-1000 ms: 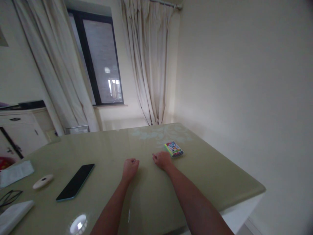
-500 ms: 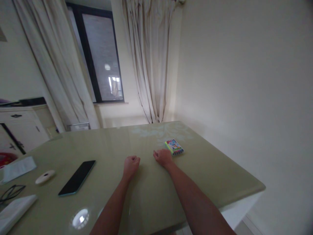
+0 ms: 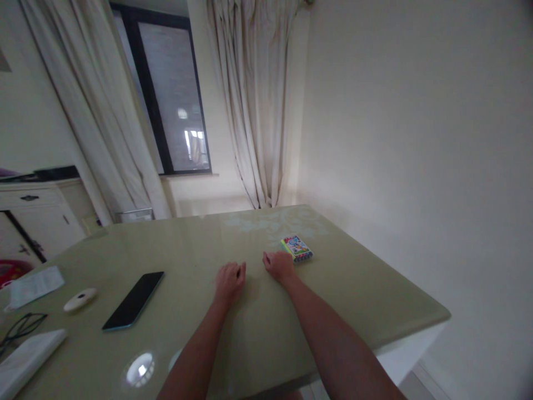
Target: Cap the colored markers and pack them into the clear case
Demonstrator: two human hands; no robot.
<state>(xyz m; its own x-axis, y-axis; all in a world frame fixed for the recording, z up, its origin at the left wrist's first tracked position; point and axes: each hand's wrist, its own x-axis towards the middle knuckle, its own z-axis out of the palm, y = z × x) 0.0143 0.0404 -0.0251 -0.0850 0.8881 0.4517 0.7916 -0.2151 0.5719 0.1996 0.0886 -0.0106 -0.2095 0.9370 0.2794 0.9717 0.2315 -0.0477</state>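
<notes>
Both of my forearms reach over the green table [image 3: 183, 244]. My left hand [image 3: 230, 282] rests in a loose fist, back upward and fingers curled under, with no object showing in it. To its right, a short gap away, my right hand [image 3: 278, 265] is also closed in a fist on the tabletop, nothing visible in its fingers. Just behind and right of the right hand lies a small colourful box [image 3: 297, 248] with a printed picture on top and a row of coloured spots along its front side. The right hand partly covers its near left corner.
On the left lie a dark phone [image 3: 134, 301], a pale oval object [image 3: 80, 300], a light sheet-like item [image 3: 35, 286], a black cable [image 3: 25, 328] and a white flat block [image 3: 31, 358]. A wall [image 3: 395, 166] runs along the table's right side; curtains [image 3: 254, 111] hang behind.
My left hand has shifted slightly right and rolled so its back faces more upward, towards the right hand. The right hand and the box stay nearly where they were.
</notes>
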